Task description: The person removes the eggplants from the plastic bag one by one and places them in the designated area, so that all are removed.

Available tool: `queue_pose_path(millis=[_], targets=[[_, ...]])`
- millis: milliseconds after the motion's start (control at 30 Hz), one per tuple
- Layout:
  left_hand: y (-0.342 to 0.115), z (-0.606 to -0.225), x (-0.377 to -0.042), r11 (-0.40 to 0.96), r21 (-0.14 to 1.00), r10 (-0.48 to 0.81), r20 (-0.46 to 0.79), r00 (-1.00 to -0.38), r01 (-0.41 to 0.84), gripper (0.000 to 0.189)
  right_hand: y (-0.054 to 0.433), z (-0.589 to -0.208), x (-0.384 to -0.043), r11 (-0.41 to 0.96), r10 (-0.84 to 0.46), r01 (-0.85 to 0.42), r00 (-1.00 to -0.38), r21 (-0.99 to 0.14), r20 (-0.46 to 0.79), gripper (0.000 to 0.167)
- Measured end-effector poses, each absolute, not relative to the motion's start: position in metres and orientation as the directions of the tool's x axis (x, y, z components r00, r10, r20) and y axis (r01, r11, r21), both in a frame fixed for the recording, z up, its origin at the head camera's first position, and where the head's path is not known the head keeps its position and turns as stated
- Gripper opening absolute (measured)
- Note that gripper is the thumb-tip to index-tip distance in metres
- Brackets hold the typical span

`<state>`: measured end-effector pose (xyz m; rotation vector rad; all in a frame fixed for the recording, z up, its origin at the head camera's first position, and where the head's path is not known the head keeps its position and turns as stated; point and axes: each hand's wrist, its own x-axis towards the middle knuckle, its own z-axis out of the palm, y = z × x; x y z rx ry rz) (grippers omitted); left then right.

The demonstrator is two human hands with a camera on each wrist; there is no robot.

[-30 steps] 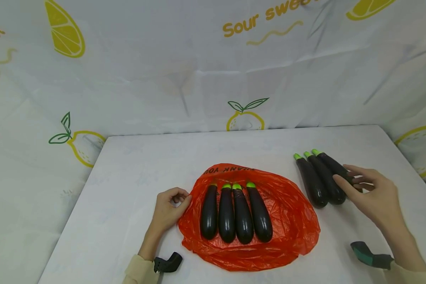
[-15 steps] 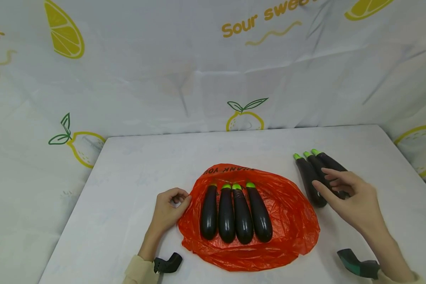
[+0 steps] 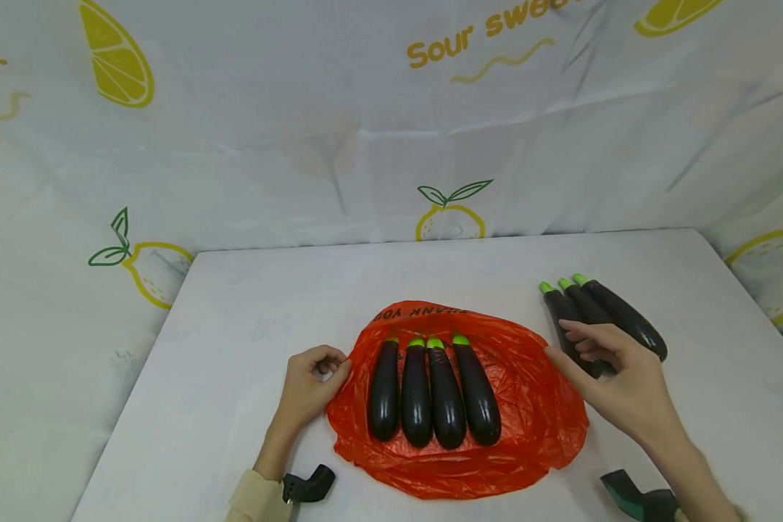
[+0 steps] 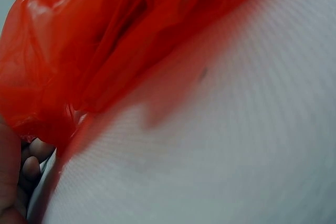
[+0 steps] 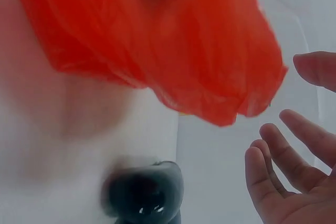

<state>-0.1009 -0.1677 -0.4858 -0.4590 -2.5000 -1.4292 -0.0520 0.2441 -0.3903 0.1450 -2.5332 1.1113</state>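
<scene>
Left hand (image 3: 316,380) pinches left edge of red bag (image 3: 535,428). Four eggplants (image 3: 445,395) on or in it, can't tell which, lower centre. Right hand (image 3: 626,380) half-spread, thumb off fingers, near three eggplants (image 3: 596,310), right of frame.

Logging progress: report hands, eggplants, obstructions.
Left hand pinches red bag at left edge. Right hand empty near right edge. Four eggplants on bag. Three loose eggplants, partly behind right hand.
</scene>
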Motion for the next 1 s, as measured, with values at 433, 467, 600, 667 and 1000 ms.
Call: queue_pose_path(millis=[433, 467, 600, 667, 1000], targets=[[-0.168, -0.487, -0.101, 0.49, 0.791, 0.153, 0.337, -0.929, 0.367, 0.004, 0.223, -0.385, -0.046, 0.699, 0.027, -0.219, -0.944, -0.681, 0.33, 0.049], [-0.168, -0.487, -0.101, 0.49, 0.791, 0.153, 0.337, -0.929, 0.367, 0.004, 0.222, -0.385, -0.046, 0.694, 0.023, -0.22, -0.945, -0.686, 0.326, 0.048], [-0.167, -0.486, -0.101, 0.482, 0.792, 0.156, 0.342, -0.927, 0.373, 0.006, 0.216, -0.385, -0.045, 0.682, 0.004, -0.231, -0.948, -0.694, 0.319, 0.048], [-0.168, -0.486, -0.101, 0.479, 0.794, 0.158, 0.342, -0.926, 0.375, 0.005, 0.213, -0.386, -0.045, 0.687, -0.003, -0.23, -0.949, -0.689, 0.314, 0.048], [-0.167, -0.486, -0.101, 0.463, 0.797, 0.162, 0.352, -0.922, 0.386, 0.004, 0.194, -0.393, -0.039, 0.694, -0.051, -0.225, -0.963, -0.684, 0.265, 0.049]])
